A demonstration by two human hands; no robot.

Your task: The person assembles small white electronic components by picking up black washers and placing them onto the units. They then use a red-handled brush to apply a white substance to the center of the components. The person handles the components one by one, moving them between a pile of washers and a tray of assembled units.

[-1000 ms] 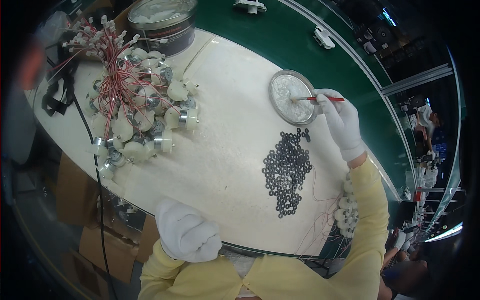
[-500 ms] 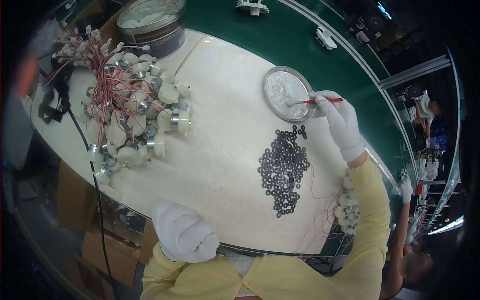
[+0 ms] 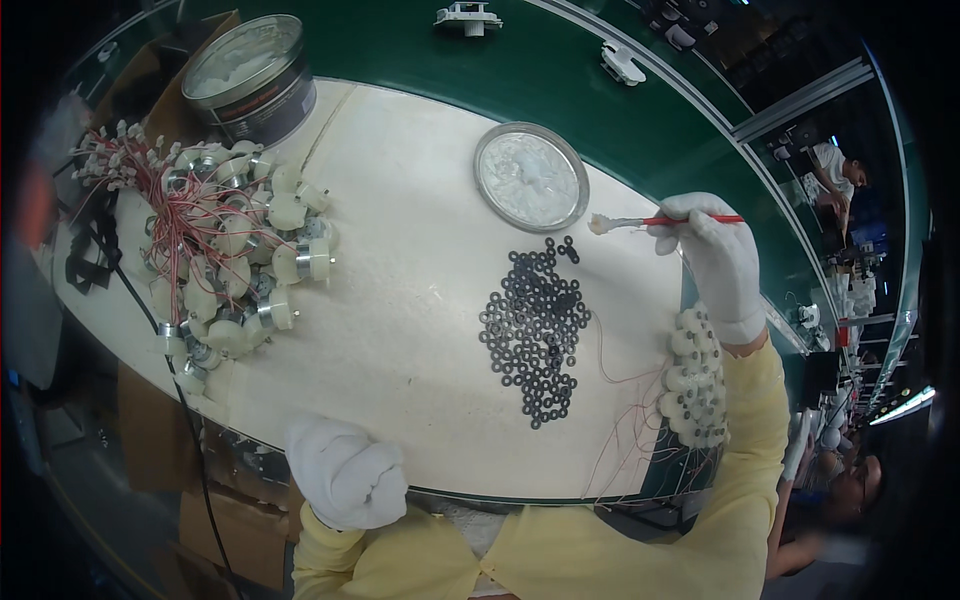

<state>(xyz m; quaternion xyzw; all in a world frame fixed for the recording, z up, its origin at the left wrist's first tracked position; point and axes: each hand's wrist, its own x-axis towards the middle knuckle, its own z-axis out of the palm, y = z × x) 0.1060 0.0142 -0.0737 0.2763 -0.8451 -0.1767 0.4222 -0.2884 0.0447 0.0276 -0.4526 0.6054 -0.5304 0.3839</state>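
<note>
White gloves cover both of my hands. My right hand [image 3: 712,265] pinches the red handle of a small brush [image 3: 630,222]; its pale bristles point left, just off the lower right of a round metal dish [image 3: 480,172]. White paste coats the dish's inside. Below it lies a loose patch of small black rings [image 3: 535,325], one layer on the white tabletop. My left hand [image 3: 348,475] is closed in a fist at the near table edge, and its inside is hidden. To the right, against my right forearm, sits a group of round cream motor parts [image 3: 692,385] with thin wires.
A heap of cream-and-silver motors [image 3: 230,260] with red and white wires covers the table's left. Behind it stands a large tin [image 3: 255,90] of white paste. White parts [image 3: 622,63] rest on the green belt [image 3: 400,50]. A black cable [image 3: 190,400] hangs left. Other people work at right.
My right hand has drawn the brush out of the dish, down and to the right. The whole scene has shifted left in view. My left hand stays closed at the near edge.
</note>
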